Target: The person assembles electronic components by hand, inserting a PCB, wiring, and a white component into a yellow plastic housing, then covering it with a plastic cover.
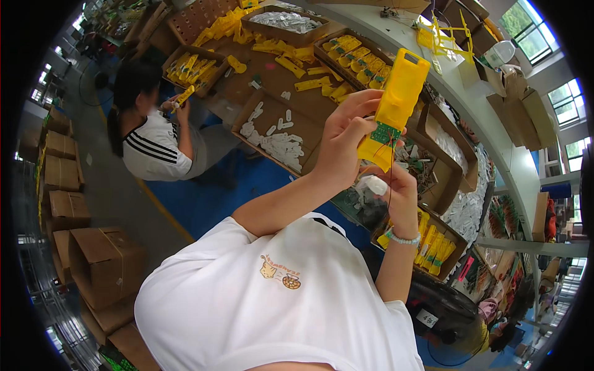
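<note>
My left hand (342,137) grips a yellow plastic housing (403,86), raised and tilted in front of my chest, a slot at its top end. Near the housing's lower end sits a small green circuit board (386,133), from which thin dark wires (391,162) hang toward my right hand. Just below, my right hand (401,190) is curled, its fingers drawn in close to the wires. Something white (373,184) shows at its fingertips; whether it is a finger cover or a held part I cannot tell. A beaded bracelet (403,238) circles that wrist.
Cardboard trays hold yellow housings (354,57), white plastic pieces (275,139) and more yellow parts (436,247). At the left a seated person (151,133) handles a yellow part. A curved white shelf (489,117) arches along the right; cartons (105,266) line the left floor.
</note>
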The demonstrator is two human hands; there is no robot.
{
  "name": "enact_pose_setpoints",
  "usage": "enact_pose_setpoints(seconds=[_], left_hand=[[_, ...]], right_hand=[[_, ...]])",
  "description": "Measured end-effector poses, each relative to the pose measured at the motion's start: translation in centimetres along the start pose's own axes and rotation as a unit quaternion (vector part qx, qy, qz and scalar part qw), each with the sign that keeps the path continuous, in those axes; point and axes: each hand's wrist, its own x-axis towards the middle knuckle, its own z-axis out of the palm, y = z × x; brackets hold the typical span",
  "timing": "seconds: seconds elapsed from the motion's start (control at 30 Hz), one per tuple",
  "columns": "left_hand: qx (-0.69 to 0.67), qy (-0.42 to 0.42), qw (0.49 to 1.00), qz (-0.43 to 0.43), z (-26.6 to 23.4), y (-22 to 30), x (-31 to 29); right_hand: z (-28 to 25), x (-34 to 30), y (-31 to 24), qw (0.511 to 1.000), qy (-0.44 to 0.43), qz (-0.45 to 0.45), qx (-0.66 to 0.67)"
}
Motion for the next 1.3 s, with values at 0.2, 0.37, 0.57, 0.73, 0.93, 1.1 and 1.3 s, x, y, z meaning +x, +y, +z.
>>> enact_pose_setpoints(seconds=[0.2, 0.37, 0.57, 0.73, 0.93, 1.1, 1.3], left_hand=[[0.042, -0.002, 0.999, -0.005, 0.3, -2.1, -2.3], [0.1, -0.007, 0.995, -0.008, 1.1, -3.2, -4.6], [0.232, -0.063, 0.97, 0.024, 1.2, -3.7, -6.3], [0.328, -0.064, 0.942, 0.033, 1.1, -4.7, -8.2], [0.313, -0.061, 0.945, -0.069, 2.3, -5.0, -9.5], [0.38, -0.111, 0.911, -0.111, 2.2, -4.6, -10.5], [0.379, -0.114, 0.913, -0.098, 2.9, -4.7, -12.2]], right_hand=[[-0.8, -4.0, 1.8, 0.995, 0.035, 0.007, 0.096], [-0.5, -5.9, 3.5, 0.986, -0.045, 0.033, 0.156], [-1.6, -7.8, 4.5, 0.988, 0.048, 0.046, 0.137], [-2.1, -8.4, 1.5, 0.906, 0.321, -0.15, -0.231], [-3.1, -9.6, -1.9, 0.755, 0.357, -0.317, -0.449], [-2.8, -9.8, -4.2, 0.737, 0.349, -0.38, -0.437], [-3.1, -10.0, -4.4, 0.689, 0.293, -0.439, -0.497]])
